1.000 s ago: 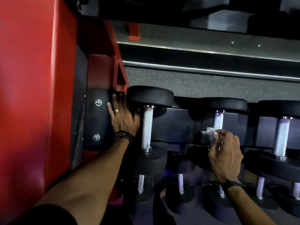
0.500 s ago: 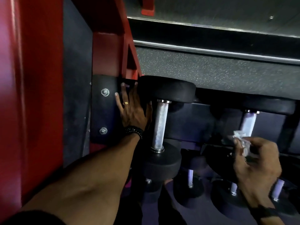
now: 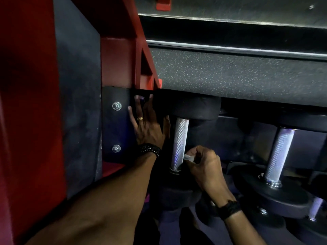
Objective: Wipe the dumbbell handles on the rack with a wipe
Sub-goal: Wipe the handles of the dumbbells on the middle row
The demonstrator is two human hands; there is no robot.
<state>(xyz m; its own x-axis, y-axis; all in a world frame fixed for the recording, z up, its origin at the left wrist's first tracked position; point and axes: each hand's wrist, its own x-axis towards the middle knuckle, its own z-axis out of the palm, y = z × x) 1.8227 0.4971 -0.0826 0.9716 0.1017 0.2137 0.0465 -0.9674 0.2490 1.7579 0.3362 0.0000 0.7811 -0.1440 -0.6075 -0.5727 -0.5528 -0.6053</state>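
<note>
The right hand (image 3: 206,167) has moved left from the second dumbbell handle (image 3: 279,152) to the leftmost handle (image 3: 180,144), and the view has drawn closer to the rack since half a second ago. Its fingers are curled and pinch a small white wipe (image 3: 189,157), mostly hidden by the fingers, which touches the right side of the leftmost handle near its lower, nearer end. The left hand (image 3: 147,128) remains where it was, fingers straight and spread, pressed flat on the black end plate (image 3: 115,126) of the rack just left of the leftmost dumbbell; a gold ring (image 3: 140,118) shows on one finger. Two bolts (image 3: 116,105) sit in the plate, left of the hand. Each handle is knurled steel, running between black round heads; the far head (image 3: 194,107) of the leftmost dumbbell lies just right of the left fingertips. Both wrists carry dark bands. A red frame (image 3: 31,85) fills the left side; speckled flooring (image 3: 230,73) lies beyond the rack
</note>
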